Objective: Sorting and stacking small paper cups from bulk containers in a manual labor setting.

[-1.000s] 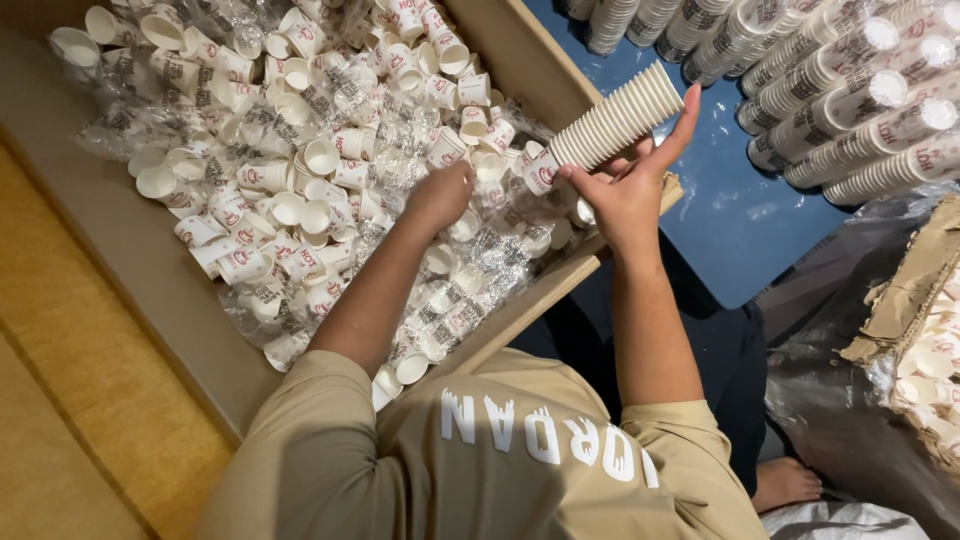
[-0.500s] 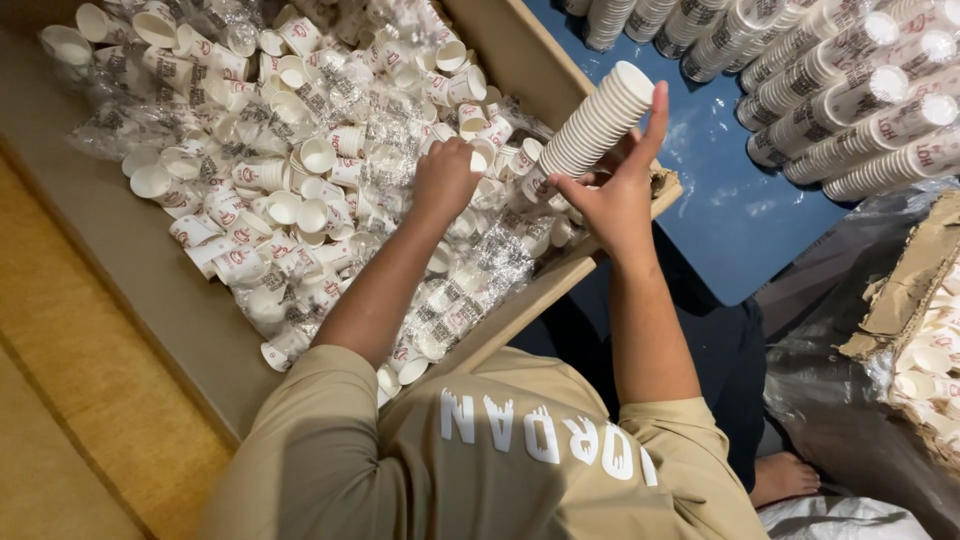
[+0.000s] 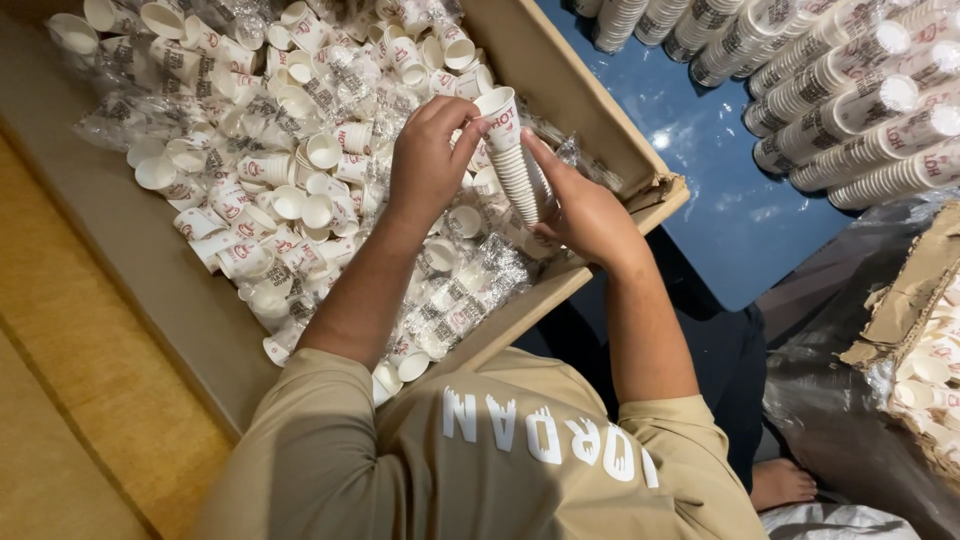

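Box: cardboard box [image 3: 590, 95] lies open, filled with loose white paper cups [image 3: 290, 200] and scraps of clear plastic wrap.
Floor cover: blue sheet [image 3: 700, 180] lies beside the box, carrying rows of finished cup stacks [image 3: 850, 110] laid on their sides.
Stack in hand: nested stack of cups [image 3: 520, 170] stands nearly upright over the box, near its right wall.
Right hand [image 3: 585, 215]: fingers curl closed around the lower part of the stack, gripping it from the side.
Left hand [image 3: 430, 160]: fingers narrow, pinching the rim of the top cup [image 3: 497, 108] between thumb and fingertips, seated on the stack.
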